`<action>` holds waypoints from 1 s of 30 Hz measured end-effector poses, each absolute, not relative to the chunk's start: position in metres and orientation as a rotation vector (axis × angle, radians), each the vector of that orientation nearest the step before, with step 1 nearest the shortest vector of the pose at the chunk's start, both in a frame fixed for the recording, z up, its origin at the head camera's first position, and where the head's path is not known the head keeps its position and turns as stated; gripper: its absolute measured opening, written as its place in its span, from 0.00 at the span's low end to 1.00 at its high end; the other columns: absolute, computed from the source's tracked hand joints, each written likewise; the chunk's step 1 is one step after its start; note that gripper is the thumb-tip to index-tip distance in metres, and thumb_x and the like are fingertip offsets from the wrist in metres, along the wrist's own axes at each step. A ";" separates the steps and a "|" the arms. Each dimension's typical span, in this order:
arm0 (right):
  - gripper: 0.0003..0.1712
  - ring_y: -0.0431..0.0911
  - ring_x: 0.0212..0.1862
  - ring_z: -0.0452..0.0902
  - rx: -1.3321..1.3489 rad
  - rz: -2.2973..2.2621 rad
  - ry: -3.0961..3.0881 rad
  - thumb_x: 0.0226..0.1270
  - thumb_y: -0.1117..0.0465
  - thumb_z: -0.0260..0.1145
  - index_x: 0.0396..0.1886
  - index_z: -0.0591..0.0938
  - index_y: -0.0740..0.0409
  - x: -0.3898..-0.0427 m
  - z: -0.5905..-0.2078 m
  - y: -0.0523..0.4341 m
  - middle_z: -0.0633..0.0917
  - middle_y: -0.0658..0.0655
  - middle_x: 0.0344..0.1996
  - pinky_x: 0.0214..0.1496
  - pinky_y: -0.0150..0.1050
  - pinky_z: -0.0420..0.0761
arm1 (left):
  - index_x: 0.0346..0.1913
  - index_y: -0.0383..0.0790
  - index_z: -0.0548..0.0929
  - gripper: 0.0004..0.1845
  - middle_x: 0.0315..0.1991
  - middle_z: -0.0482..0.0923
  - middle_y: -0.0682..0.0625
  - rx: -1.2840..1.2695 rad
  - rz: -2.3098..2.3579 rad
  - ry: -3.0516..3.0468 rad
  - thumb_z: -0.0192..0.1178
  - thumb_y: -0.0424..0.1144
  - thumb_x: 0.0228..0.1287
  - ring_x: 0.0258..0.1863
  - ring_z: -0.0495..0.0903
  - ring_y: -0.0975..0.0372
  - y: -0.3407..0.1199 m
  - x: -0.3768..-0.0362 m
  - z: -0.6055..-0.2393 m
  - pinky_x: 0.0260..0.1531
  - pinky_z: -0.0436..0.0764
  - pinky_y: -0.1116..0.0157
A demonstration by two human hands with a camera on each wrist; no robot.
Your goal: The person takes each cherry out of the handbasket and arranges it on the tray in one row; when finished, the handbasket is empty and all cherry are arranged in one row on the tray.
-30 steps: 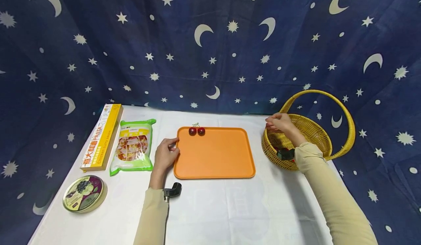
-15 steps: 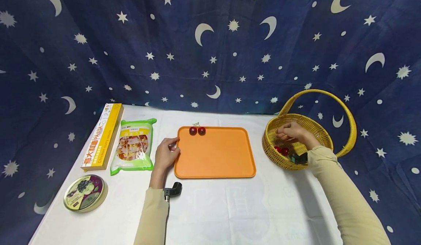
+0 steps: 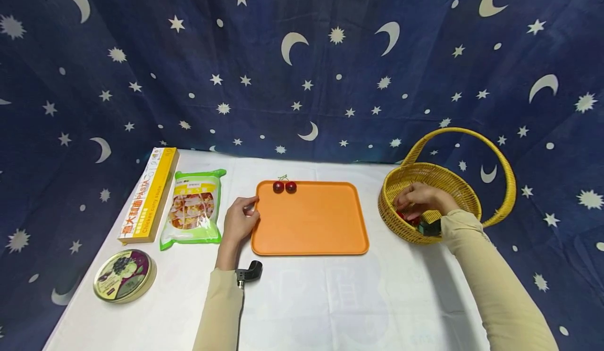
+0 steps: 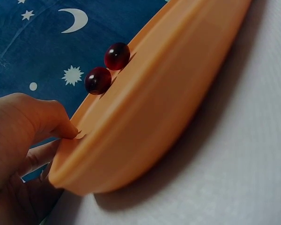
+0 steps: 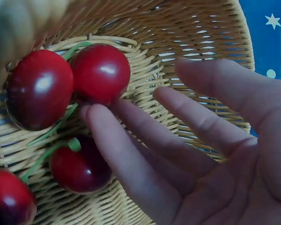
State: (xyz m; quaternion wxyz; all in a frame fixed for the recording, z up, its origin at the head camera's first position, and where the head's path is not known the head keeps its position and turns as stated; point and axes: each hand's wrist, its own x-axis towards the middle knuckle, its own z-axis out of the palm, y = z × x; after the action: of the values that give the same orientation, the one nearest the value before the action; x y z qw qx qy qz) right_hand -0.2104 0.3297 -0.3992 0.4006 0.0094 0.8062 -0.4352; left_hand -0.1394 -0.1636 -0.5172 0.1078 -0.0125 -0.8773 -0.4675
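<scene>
An orange tray (image 3: 311,225) lies mid-table with two dark red cherries (image 3: 284,187) at its far edge. My left hand (image 3: 239,220) grips the tray's left rim. In the left wrist view the thumb (image 4: 42,122) lies on the tray rim (image 4: 168,108) with fingers under it, and the cherries (image 4: 107,68) sit beyond. My right hand (image 3: 420,198) is down inside the yellow wicker basket (image 3: 453,181). In the right wrist view its straight fingers (image 5: 150,108) touch several red cherries (image 5: 100,72) with green stems on the basket weave (image 5: 187,28), holding none.
A yellow pasta box (image 3: 147,196), a green snack bag (image 3: 192,209) and a round tin (image 3: 125,276) lie at the left. A white cloth covers the table, with a star-and-moon curtain behind. The basket's tall handle (image 3: 500,157) arches over its right side.
My right hand moved from the basket's left rim down into the basket onto the cherries. The left hand and tray stayed put.
</scene>
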 end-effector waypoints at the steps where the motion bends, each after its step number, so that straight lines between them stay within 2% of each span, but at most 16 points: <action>1: 0.16 0.47 0.34 0.84 0.009 -1.117 2.014 0.67 0.66 0.59 0.49 0.81 0.74 -0.211 -0.401 0.330 0.86 0.61 0.39 0.38 0.40 0.84 | 0.55 0.34 0.84 0.23 0.43 0.81 0.40 -0.040 -1.371 -2.577 0.62 0.27 0.53 0.32 0.83 0.54 -0.164 -0.139 -0.517 0.37 0.77 0.59; 4: 0.12 0.45 0.34 0.85 -0.048 -1.176 1.930 0.63 0.66 0.64 0.44 0.85 0.67 -0.214 -0.403 0.332 0.87 0.56 0.35 0.38 0.39 0.84 | 0.55 0.34 0.84 0.23 0.43 0.81 0.41 -0.044 -1.368 -2.571 0.62 0.27 0.53 0.32 0.83 0.55 -0.164 -0.139 -0.517 0.37 0.76 0.59; 9: 0.19 0.44 0.33 0.84 0.027 -1.132 1.961 0.64 0.68 0.63 0.53 0.81 0.72 -0.214 -0.405 0.327 0.87 0.54 0.33 0.37 0.38 0.84 | 0.56 0.34 0.83 0.23 0.43 0.80 0.41 -0.042 -1.367 -2.584 0.62 0.27 0.53 0.33 0.83 0.55 -0.164 -0.139 -0.517 0.36 0.76 0.60; 13: 0.20 0.42 0.31 0.83 0.079 -1.041 1.991 0.66 0.70 0.61 0.57 0.78 0.73 -0.215 -0.406 0.324 0.87 0.53 0.33 0.36 0.37 0.83 | 0.56 0.34 0.83 0.24 0.43 0.80 0.41 -0.032 -1.385 -2.591 0.62 0.27 0.53 0.33 0.83 0.56 -0.164 -0.138 -0.515 0.35 0.77 0.61; 23: 0.10 0.40 0.30 0.82 0.069 -0.997 1.947 0.65 0.70 0.63 0.44 0.84 0.65 -0.218 -0.413 0.327 0.86 0.53 0.28 0.34 0.34 0.82 | 0.56 0.33 0.83 0.23 0.45 0.81 0.42 -0.030 -1.385 -2.581 0.63 0.27 0.53 0.33 0.83 0.57 -0.163 -0.138 -0.519 0.36 0.78 0.61; 30: 0.10 0.42 0.32 0.84 0.035 -1.033 1.950 0.66 0.69 0.63 0.45 0.85 0.65 -0.220 -0.412 0.330 0.87 0.54 0.31 0.35 0.34 0.82 | 0.56 0.34 0.84 0.23 0.44 0.81 0.42 -0.022 -1.385 -2.577 0.63 0.27 0.53 0.33 0.83 0.55 -0.164 -0.139 -0.517 0.37 0.76 0.59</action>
State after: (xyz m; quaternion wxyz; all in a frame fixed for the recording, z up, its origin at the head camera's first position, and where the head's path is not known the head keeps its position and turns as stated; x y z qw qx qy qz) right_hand -0.2203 0.3303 -0.4116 0.4504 0.0140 0.7888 -0.4180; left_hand -0.1387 -0.1636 -0.5175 0.1077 -0.0074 -0.8756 -0.4707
